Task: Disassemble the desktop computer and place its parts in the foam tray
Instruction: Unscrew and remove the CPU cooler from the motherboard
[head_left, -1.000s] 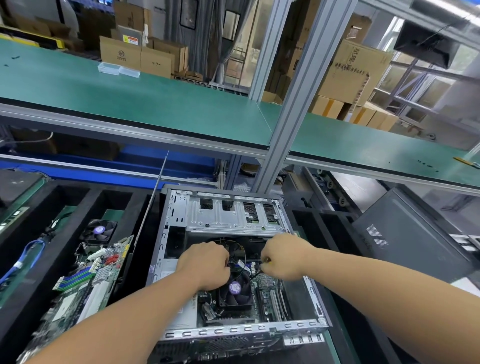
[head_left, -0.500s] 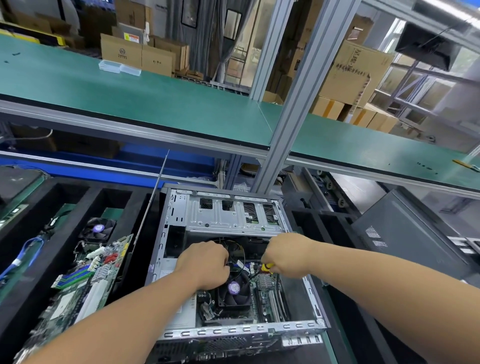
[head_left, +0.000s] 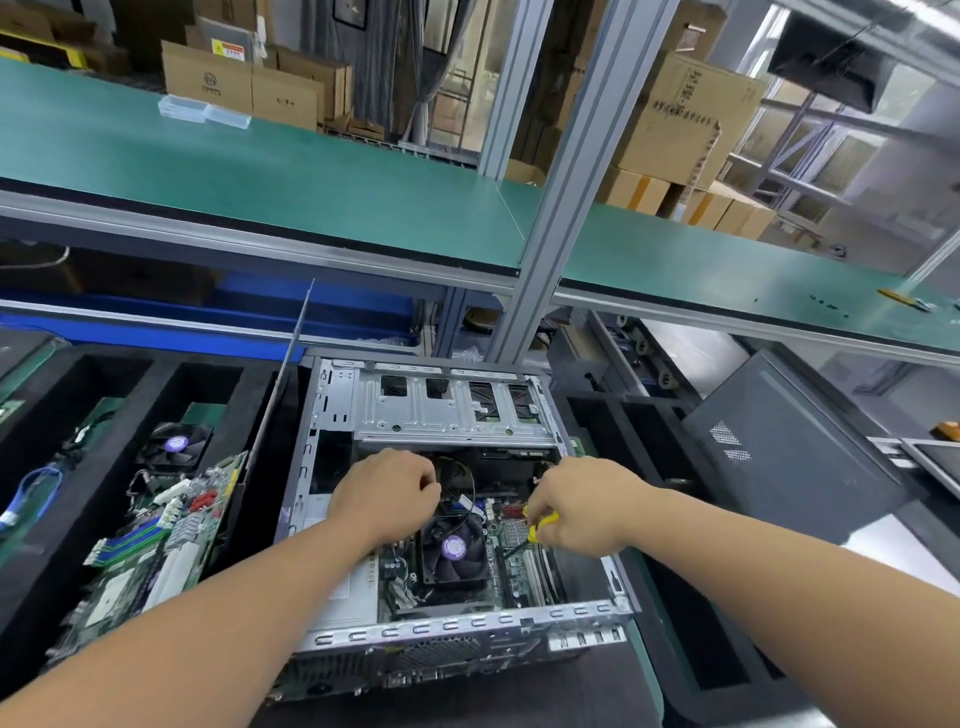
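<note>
- The open grey metal computer case (head_left: 457, 519) lies flat in the middle, with its open side up.
- The black square cooling fan with a purple middle (head_left: 453, 550) sits inside the case, on the green circuit board (head_left: 519, 571).
- The fan lies just below and between the two hands. The left hand (head_left: 387, 496) is at its top left corner, so I think that hand is a bit nearer.
- The left hand's fingers are curled down into the case by the thin black wire loop (head_left: 470, 483). I cannot tell what they hold.
- The right hand (head_left: 576, 512) curls around a small yellow and black screwdriver (head_left: 537, 526). The tool's long line slants down and left, toward the board just right of the fan.
- My guess is that a screw or plug near the fan comes next, but the tool's tip is too small to see well.
- The black foam tray with long slots (head_left: 119, 364) sits just left of the case.
- One slot holds another black fan (head_left: 174, 448) and a loose green circuit board with coloured plugs (head_left: 156, 540).
- A blue flat cable (head_left: 28, 491) lies in a slot farther left.
- More dark foam slots (head_left: 623, 415) sit to the right of the case. I cannot see inside them.
</note>
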